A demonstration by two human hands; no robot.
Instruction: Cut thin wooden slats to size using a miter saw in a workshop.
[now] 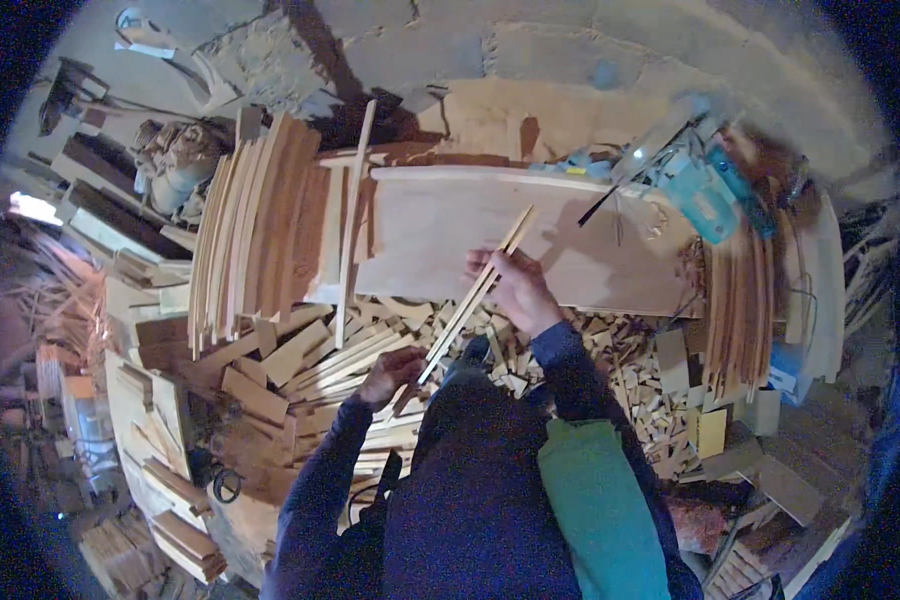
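Two thin wooden strips [473,298] lie close together, slanting between my hands over the near edge of a workbench board [430,230]. My right hand [522,288] is closed round their upper part, thumb on top. Lower down, my left hand [395,373] grips the near end of the strips, its fingers partly hidden. The far ends of the strips point away from me above the pale board. A longer wooden strip [355,220] stands across the board's left end, apart from both hands.
Stacks of long planks [255,220] lie left of the board, more planks [740,310] right. A teal power tool [705,195] sits at the far right. Wood offcuts [635,385] cover the floor below the bench. A green cloth [600,500] hangs by my right arm.
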